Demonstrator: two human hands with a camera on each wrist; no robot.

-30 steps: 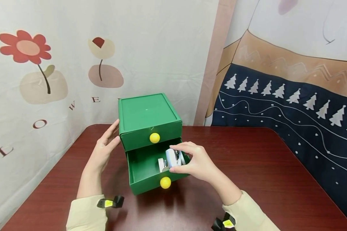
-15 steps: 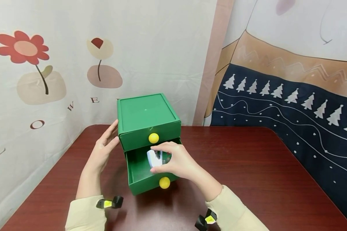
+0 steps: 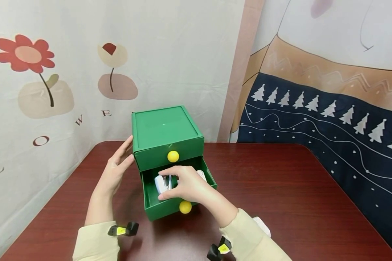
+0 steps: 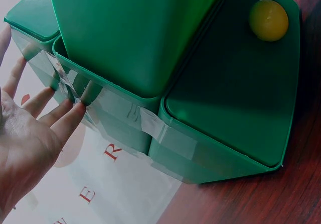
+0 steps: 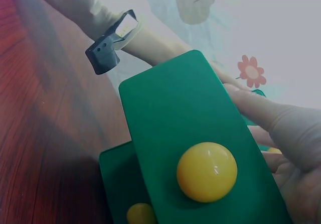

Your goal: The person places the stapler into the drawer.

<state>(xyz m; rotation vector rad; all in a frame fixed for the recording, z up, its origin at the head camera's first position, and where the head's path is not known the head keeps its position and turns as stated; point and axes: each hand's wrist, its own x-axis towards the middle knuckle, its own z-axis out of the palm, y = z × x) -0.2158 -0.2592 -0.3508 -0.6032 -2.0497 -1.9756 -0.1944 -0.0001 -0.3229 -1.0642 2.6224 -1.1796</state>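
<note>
A green drawer cabinet (image 3: 164, 127) stands on the table with one drawer (image 3: 164, 212) pulled out. My right hand (image 3: 190, 185) reaches into that drawer, thumb and fingers pinching a small pale blue and white stapler (image 3: 160, 184) on its left side. Behind this hand, a white round-ended thing (image 3: 201, 174) shows partly in the drawer's right part. My left hand (image 3: 115, 170) rests its outstretched fingertips against the cabinet's left side; in the left wrist view the fingers (image 4: 67, 123) touch the taped green wall. The stapler is hidden in the right wrist view by the drawer front (image 5: 185, 108).
Yellow ball knobs mark the drawer fronts, such as the upper knob (image 3: 173, 156) and the open drawer's knob (image 3: 185, 207). A lower knob (image 4: 269, 20) sits under the open drawer. A white thing (image 3: 262, 226) lies on the table (image 3: 281, 181), partly behind the right sleeve.
My right hand has carried the stapler leftward across the open drawer, from its right part to its left. The white thing beside the right sleeve has come into sight. My left hand stays put.
</note>
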